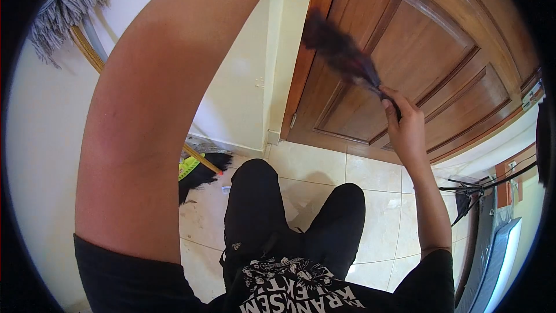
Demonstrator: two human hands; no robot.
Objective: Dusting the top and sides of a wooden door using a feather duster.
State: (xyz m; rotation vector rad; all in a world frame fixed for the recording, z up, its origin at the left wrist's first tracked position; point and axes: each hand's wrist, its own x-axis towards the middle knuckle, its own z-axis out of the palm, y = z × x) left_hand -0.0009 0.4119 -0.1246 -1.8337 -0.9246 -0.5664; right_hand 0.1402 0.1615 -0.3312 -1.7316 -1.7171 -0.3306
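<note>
My right hand (406, 117) is closed around the dark handle of a feather duster (343, 52). The duster's dark, blurred feathers point up and left across the wooden panelled door (434, 48), near its frame (304, 69); whether they touch the wood cannot be told. My left forearm rises large across the left of the view and leaves it at the top, so my left hand is out of view.
A string mop (71, 8) stands head up against the wall at left. Below it, a broom with black bristles (217, 165) rests on the tiled floor (312, 161). At right are a black metal stand (471, 189) and a plastic-wrapped mattress (495, 265).
</note>
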